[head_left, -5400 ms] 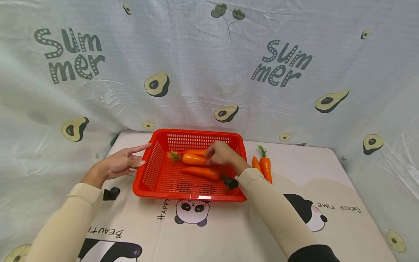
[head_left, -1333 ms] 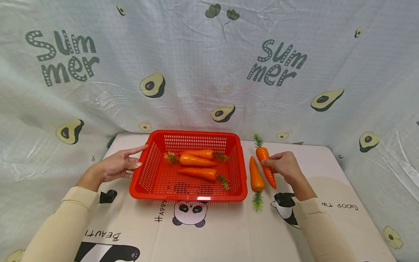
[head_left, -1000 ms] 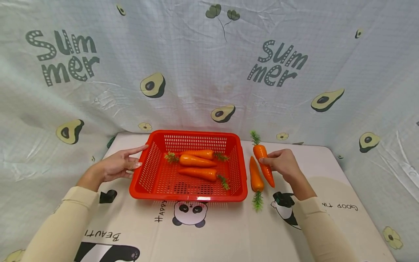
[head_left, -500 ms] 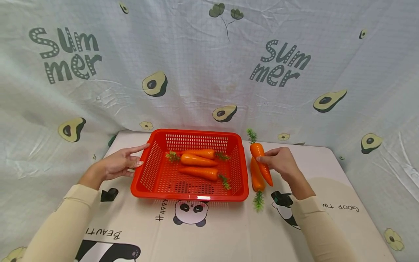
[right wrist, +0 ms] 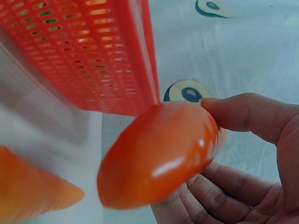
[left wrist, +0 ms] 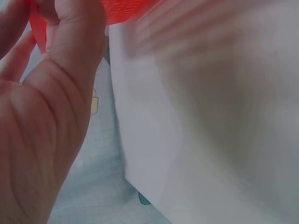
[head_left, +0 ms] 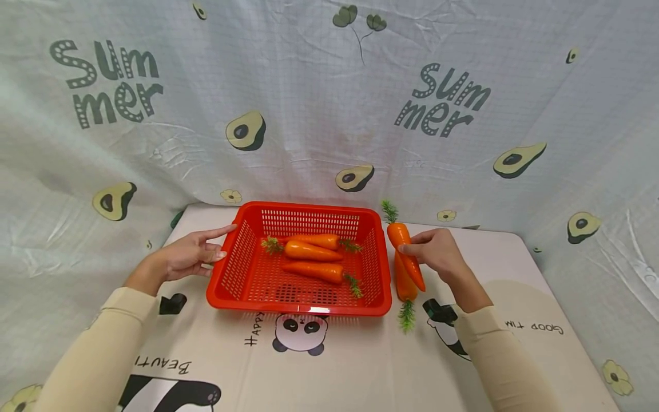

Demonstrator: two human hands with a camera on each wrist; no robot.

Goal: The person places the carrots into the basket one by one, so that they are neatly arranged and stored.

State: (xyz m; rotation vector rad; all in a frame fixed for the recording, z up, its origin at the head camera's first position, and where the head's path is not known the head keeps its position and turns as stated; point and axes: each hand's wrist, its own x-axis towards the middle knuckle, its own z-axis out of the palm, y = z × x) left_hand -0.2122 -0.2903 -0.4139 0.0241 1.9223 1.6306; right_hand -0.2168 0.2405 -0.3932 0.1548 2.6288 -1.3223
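Note:
A red plastic basket (head_left: 298,311) stands on the table with three orange carrots (head_left: 311,252) lying in it. My left hand (head_left: 187,257) holds the basket's left rim, its index finger along the edge and its thumb against the side. Just outside the right wall, my right hand (head_left: 437,252) pinches a carrot (head_left: 404,252) between thumb and fingers. That carrot is tilted, green top toward the back, and hangs above another carrot (head_left: 405,290) on the table, partly covering it. In the right wrist view the held carrot (right wrist: 159,158) is close to the basket wall (right wrist: 93,56).
The table (head_left: 329,377) has a pale cover with printed pandas and lettering. A white curtain (head_left: 309,86) with avocado prints hangs behind it and at both sides. A black wrist device (head_left: 440,312) sits below the right wrist.
The right hand went from inside the basket to the carrots at its right, took one, and has carried it up and left toward the basket. The left hand keeps its place on the rim.

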